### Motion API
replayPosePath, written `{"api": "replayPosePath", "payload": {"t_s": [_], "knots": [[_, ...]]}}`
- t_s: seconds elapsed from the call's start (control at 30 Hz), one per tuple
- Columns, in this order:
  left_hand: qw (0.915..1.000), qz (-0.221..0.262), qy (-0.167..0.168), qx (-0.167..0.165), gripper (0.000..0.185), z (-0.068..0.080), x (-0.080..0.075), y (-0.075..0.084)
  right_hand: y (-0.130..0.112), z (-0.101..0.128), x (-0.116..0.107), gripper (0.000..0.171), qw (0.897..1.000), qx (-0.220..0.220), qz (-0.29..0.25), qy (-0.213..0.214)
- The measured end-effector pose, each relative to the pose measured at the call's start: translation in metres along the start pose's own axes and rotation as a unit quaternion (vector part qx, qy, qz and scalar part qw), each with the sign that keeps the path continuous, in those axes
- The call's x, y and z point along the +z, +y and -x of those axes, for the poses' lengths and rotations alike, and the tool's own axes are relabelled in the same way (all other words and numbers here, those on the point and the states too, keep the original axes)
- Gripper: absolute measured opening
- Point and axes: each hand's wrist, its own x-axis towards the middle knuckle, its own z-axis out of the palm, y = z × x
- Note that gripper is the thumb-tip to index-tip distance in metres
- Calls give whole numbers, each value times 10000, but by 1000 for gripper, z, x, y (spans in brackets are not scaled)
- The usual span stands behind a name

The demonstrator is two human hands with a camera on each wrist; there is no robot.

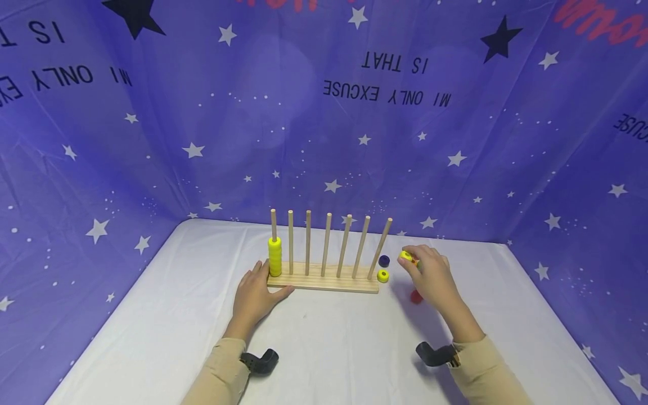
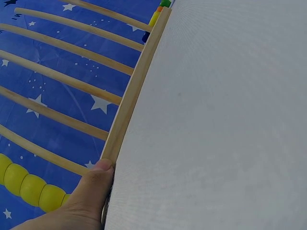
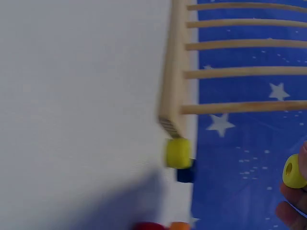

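Observation:
A wooden peg rack (image 1: 324, 286) with several upright rods stands on the table. Yellow beads (image 1: 275, 257) are stacked on its leftmost rod. My left hand (image 1: 255, 298) grips the rack's left end, its thumb (image 2: 101, 166) along the front edge and its fingers round the side. Off the rack's right end, my right hand (image 1: 432, 275) pinches a yellow bead (image 3: 293, 171) between thumb and fingers, its hole showing. Another yellow bead (image 1: 383, 276) and a dark blue bead (image 1: 384, 261) lie close by the rack's right end.
A red bead (image 1: 416, 297) lies under my right hand, partly hidden. An orange bead (image 3: 179, 225) shows beside it in the right wrist view, and a green bead (image 2: 165, 3) in the left wrist view. A purple star-patterned cloth (image 1: 334, 140) hangs behind the white-covered table (image 1: 324, 349).

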Motion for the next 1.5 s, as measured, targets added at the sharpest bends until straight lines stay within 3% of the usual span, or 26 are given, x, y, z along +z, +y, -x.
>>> {"api": "replayPosePath", "payload": {"t_s": [0.43, 0.67, 1.07, 1.5], "knots": [[10000, 28, 24, 70, 101, 0, 0, -1, -23, -42, -51, 32, 9988, -181, 186, 415], [10000, 37, 27, 21, 102, 0, 0, -1, -47, -68, -66, 33, 9972, -369, 182, 623], [10000, 2, 10, 35, 102, -1, 2, -2, -99, -92, -58, 35, 9962, -661, 50, 562], [10000, -7, -11, 11, 101, -2, 1, -2, -157, -108, -23, 40, 9880, -1452, 411, 315]]}}
